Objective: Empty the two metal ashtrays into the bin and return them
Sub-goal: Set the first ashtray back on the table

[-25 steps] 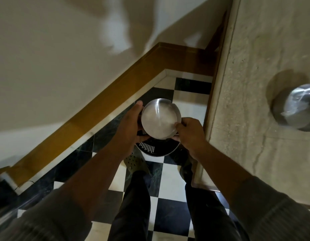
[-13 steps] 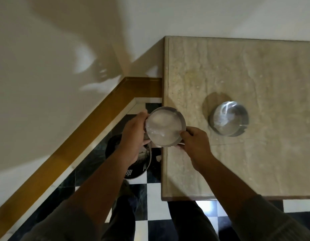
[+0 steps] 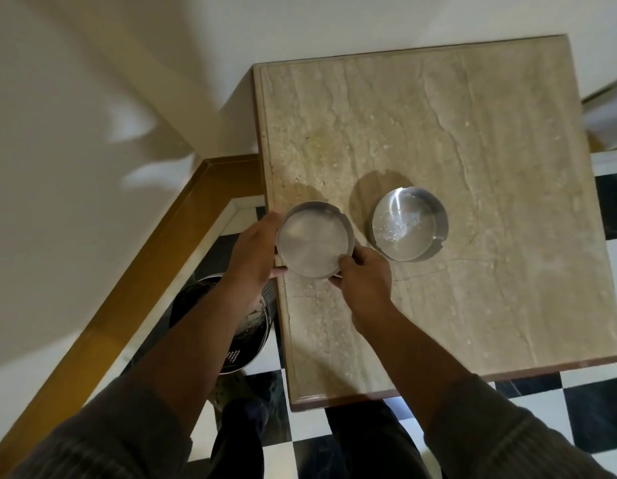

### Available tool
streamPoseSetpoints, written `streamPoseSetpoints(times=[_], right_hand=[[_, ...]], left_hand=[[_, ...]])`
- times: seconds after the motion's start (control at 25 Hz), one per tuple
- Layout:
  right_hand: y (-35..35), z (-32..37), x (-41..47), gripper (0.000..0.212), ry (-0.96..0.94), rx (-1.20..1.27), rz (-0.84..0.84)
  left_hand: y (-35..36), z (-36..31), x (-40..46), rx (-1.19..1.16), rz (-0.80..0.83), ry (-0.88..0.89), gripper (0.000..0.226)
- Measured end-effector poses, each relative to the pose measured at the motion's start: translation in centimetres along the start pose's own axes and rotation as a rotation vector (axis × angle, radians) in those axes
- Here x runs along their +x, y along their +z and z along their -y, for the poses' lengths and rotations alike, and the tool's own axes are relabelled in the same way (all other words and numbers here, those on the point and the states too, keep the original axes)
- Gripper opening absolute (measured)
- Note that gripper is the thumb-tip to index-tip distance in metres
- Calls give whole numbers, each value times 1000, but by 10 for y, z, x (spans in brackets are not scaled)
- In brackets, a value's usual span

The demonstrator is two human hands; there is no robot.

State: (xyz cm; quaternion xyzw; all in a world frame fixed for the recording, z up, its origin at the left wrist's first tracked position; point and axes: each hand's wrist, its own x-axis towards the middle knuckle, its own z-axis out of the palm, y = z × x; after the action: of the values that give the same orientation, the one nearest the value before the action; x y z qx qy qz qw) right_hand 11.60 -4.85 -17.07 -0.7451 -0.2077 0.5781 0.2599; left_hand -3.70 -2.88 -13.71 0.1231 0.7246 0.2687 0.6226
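Observation:
I hold a round metal ashtray (image 3: pixel 314 240) upright over the left edge of the marble table (image 3: pixel 473 140). My left hand (image 3: pixel 253 252) grips its left rim and my right hand (image 3: pixel 364 278) its lower right rim. A second metal ashtray (image 3: pixel 409 223) stands on the table just to the right, with pale specks inside. The perforated metal bin (image 3: pixel 246 331) stands on the floor left of the table, partly hidden under my left forearm.
A wooden skirting board (image 3: pixel 127 288) runs along the white wall on the left. The floor is black-and-white checkered tile (image 3: pixel 576 409). My legs (image 3: pixel 300 444) stand at the table's front edge.
Both hands have carried the ashtray up and to the right, from above the bin to over the table's left edge. My view has swung to take in the whole table.

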Motion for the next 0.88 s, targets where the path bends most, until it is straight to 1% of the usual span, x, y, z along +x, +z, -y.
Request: streamPoseSetpoints(times=[0.08,0.2,0.24,0.28,0.32,0.36,0.4,0.44,0.48,0.52,0.56,0.6,0.72,0.8,0.88], right_hand=[[0,0,1,35,-8,-9,-7],[-5,-4,2,32,-15,5,6],[-8,-7,2,29,-8,25,18],[-11,-9,1,27,7,54,33],[-17,-10,0,27,28,81,42],[-25,-12,-1,32,58,104,30],[-33,-13,-3,35,89,144,5],[-44,-14,-4,34,114,195,-31],[-53,-13,-6,31,134,250,-67],[-64,-11,-6,29,151,297,-106],[-72,-9,-6,31,168,334,-143],[-82,-8,-3,35,184,364,-176],[-109,2,11,42,174,412,-211],[-119,9,24,37,157,336,-174],[-120,18,33,24,150,268,-133]], left_hand=[[0,2,3,23,-13,3,66],[0,6,3,46,-25,-5,59],[0,5,2,62,-29,6,56],[2,4,0,97,-48,59,49],[4,1,-2,157,-88,159,40],[9,-4,-5,232,-144,294,37],[14,-10,-7,309,-192,444,43],[21,-19,-10,367,-215,585,50],[30,-27,-11,422,-225,672,53],[44,-34,-11,483,-212,717,55],[56,-39,-9,540,-181,700,57],[71,-43,-8,577,-123,647,59],[120,-53,-8,587,59,450,58],[143,-58,-3,662,143,326,68],[157,-55,6,728,177,260,77]])
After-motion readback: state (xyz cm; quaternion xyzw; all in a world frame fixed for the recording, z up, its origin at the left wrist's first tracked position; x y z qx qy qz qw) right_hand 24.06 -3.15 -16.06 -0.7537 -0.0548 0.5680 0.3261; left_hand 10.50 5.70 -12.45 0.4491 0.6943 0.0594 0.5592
